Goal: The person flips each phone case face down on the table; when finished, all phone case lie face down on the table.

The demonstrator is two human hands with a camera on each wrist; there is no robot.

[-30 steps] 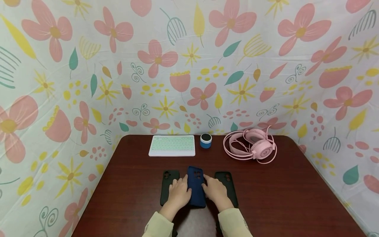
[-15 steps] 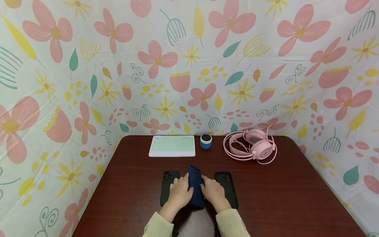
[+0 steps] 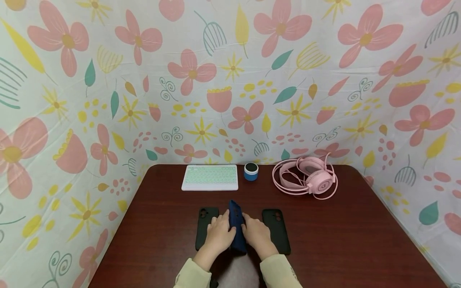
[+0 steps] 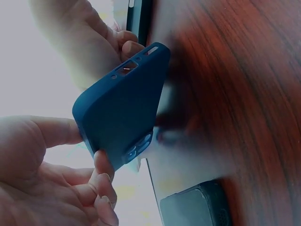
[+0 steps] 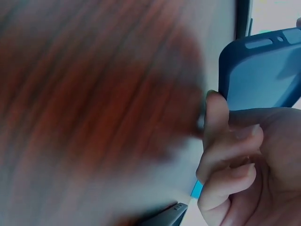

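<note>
A blue phone case [image 3: 236, 229] stands tilted on edge between both hands at the near middle of the table. My left hand [image 3: 219, 234] pinches its left side, thumb and fingertips at the edge in the left wrist view, where the port slots and camera cutout of the case [image 4: 124, 106] show. My right hand [image 3: 257, 233] holds the opposite side; in the right wrist view its fingers curl beside the hollow inner face of the case [image 5: 258, 70]. A dark phone case [image 3: 203, 224] lies partly under the left hand's outline, and another dark case [image 3: 276, 230] lies right of the right hand.
Toward the back of the brown table [image 3: 162, 224] lies a white keyboard [image 3: 210, 177] with green keys. A small blue round speaker [image 3: 251, 172] stands beside it, and pink headphones [image 3: 313, 178] with a cable lie farther right. A flowered cloth [image 3: 230, 80] hangs behind.
The blue phone case has turned from showing its back broadly to standing more on edge. My right hand has shifted left with it, while the left hand stays nearly in place.
</note>
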